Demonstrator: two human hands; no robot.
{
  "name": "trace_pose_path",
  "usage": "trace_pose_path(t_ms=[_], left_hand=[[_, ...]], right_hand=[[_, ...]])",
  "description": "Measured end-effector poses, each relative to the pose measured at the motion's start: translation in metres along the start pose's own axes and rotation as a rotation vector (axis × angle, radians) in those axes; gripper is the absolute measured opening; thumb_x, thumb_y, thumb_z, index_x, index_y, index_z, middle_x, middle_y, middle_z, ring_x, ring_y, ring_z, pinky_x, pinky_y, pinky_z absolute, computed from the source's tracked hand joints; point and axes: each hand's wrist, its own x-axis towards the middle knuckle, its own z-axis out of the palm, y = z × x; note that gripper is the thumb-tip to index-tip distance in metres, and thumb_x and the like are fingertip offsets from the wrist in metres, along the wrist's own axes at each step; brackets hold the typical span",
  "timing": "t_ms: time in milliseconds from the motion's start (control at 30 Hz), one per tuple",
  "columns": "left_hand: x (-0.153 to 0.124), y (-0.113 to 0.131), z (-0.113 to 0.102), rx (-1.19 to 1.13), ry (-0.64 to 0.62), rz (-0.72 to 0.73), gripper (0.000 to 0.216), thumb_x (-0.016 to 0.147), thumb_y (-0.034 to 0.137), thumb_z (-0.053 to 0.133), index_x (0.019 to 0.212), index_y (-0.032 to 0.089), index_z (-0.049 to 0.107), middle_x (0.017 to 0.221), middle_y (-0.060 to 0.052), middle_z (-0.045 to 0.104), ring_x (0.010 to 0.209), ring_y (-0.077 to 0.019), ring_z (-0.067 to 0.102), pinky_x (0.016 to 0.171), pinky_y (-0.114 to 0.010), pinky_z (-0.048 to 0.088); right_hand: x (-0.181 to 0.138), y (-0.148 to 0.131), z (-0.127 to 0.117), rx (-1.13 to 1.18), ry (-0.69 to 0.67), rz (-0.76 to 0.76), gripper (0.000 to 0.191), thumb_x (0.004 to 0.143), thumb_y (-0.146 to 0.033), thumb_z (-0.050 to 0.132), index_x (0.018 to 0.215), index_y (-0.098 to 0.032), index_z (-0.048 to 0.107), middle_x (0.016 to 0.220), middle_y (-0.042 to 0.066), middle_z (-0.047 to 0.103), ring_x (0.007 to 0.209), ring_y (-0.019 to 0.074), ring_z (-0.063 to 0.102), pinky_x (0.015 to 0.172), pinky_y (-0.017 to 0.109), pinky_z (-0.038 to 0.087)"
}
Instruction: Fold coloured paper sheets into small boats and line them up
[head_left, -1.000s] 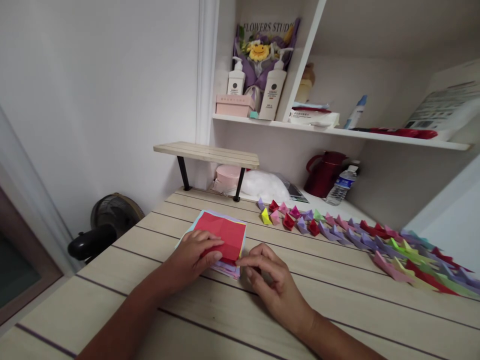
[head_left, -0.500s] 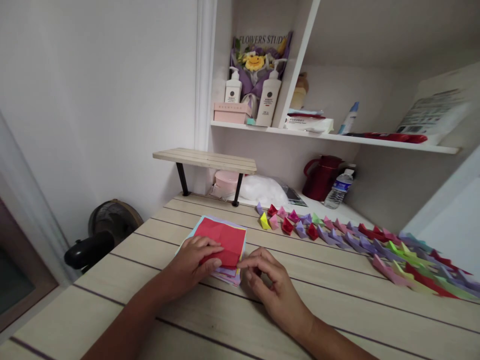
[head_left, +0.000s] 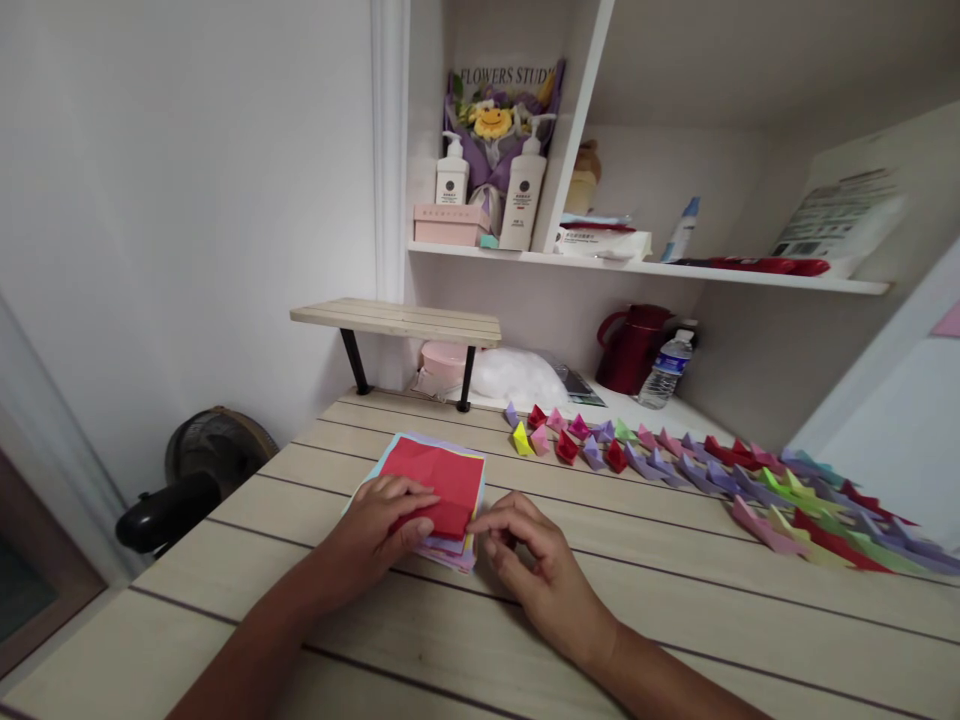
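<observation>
A creased red sheet of paper (head_left: 442, 475) lies on top of a stack of coloured paper (head_left: 459, 560), whose purple, light blue and yellow edges show around it. My left hand (head_left: 386, 525) rests flat on the red sheet's lower left part, fingers stretched out. My right hand (head_left: 532, 560) is at the lower right corner. Its index fingertip reaches the paper's edge, while the thumb stays apart and the other fingers curl. Nothing shows between thumb and index finger. The hand partly hides the table beneath it.
Several folded paper boats (head_left: 652, 460) stand in rows across the right of the slatted table (head_left: 420, 650). Behind them are a water bottle (head_left: 666, 370) and a dark red jug (head_left: 634, 350). A small raised shelf (head_left: 397, 320) stands at the back; a fan (head_left: 217, 450) is at left.
The head view has turned slightly right, so the scene sits a little further left. Both hands and the red sheet keep nearly the same pose.
</observation>
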Motion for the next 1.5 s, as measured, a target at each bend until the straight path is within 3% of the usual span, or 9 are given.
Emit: trace_pose_path(t_ms=[433,733,800,1000,1233,1500], left_hand=[[-0.0022,-0.0002,0.0001,0.007,-0.006,-0.001,0.042,0.095,0.05,0.042,0.127,0.03,0.061,0.124,-0.005,0.064,0.118,-0.0238,0.054,0.102,-0.045,0.039],[-0.0027,-0.0017,-0.0008,0.007,-0.017,0.011,0.051,0.089,0.06,0.047,0.128,0.03,0.06,0.125,-0.007,0.063,0.119,-0.0243,0.054,0.104,-0.044,0.037],[-0.0018,-0.0024,-0.0003,0.006,-0.018,0.01,0.055,0.085,0.064,0.052,0.127,0.029,0.061,0.125,-0.007,0.063,0.119,-0.0257,0.054,0.104,-0.045,0.037],[-0.0001,-0.0008,-0.001,0.006,-0.011,0.003,0.053,0.085,0.062,0.053,0.126,0.029,0.062,0.125,-0.007,0.064,0.119,-0.0268,0.054,0.104,-0.047,0.038],[-0.0007,0.0009,-0.0014,0.006,0.002,0.007,0.047,0.089,0.057,0.049,0.125,0.03,0.062,0.124,-0.006,0.064,0.117,-0.0259,0.055,0.103,-0.048,0.039],[-0.0003,0.004,-0.0029,0.006,0.004,-0.005,0.049,0.09,0.06,0.045,0.124,0.029,0.063,0.121,-0.007,0.066,0.117,-0.0251,0.055,0.103,-0.046,0.039]], right_hand=[[0.0004,0.0016,0.0014,0.018,-0.047,0.007,0.024,0.093,-0.021,0.053,0.109,-0.025,0.069,0.089,0.004,0.054,0.084,0.0177,0.054,0.073,0.029,0.046],[0.001,0.0049,0.0044,-0.007,-0.069,-0.022,0.031,0.096,-0.021,0.048,0.12,-0.028,0.066,0.098,0.005,0.052,0.095,0.0184,0.055,0.081,0.03,0.049],[0.0007,0.0039,0.0034,-0.004,-0.066,-0.028,0.029,0.095,-0.019,0.049,0.116,-0.027,0.067,0.096,0.005,0.052,0.092,0.018,0.055,0.08,0.03,0.049],[-0.0008,0.0011,0.0001,-0.013,0.039,-0.065,0.023,0.089,-0.011,0.05,0.078,-0.022,0.068,0.087,0.004,0.052,0.086,0.0179,0.054,0.073,0.029,0.046],[-0.0006,0.0007,0.0003,-0.009,-0.002,-0.059,0.027,0.09,-0.013,0.05,0.096,-0.026,0.074,0.09,0.004,0.052,0.086,0.018,0.055,0.073,0.029,0.047],[-0.0003,-0.001,0.0001,-0.004,0.0,-0.055,0.025,0.09,-0.015,0.052,0.092,-0.026,0.074,0.09,0.004,0.052,0.086,0.0177,0.055,0.075,0.03,0.047]])
